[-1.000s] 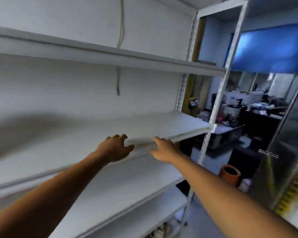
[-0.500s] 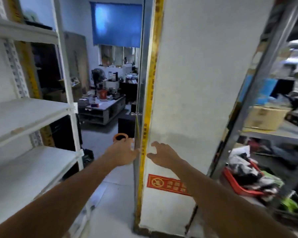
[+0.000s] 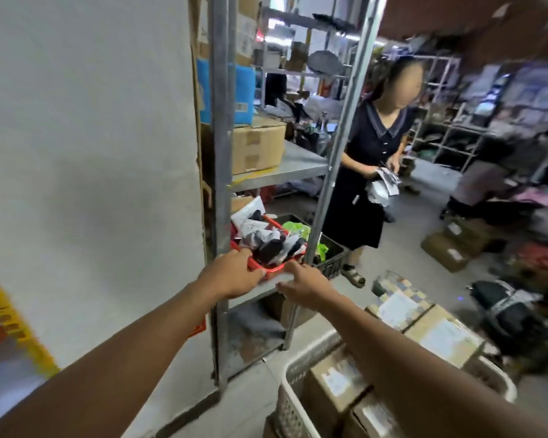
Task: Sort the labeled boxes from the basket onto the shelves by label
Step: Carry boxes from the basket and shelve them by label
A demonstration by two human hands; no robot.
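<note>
You see brown boxes (image 3: pixel 336 382) with white labels in a white basket (image 3: pixel 301 371), and a red tray (image 3: pixel 268 269).

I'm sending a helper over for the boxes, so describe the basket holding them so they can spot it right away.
Start at the grey metal rack beside the white wall, then look down to the floor at its right. The white basket stands there, holding cardboard boxes with white labels. Unlike the small red basket of dark packets on the rack's shelf, it is pale, perforated and sits on the floor.

two hands (image 3: pixel 231 275), roughly four labeled boxes (image 3: pixel 336 384)
</note>
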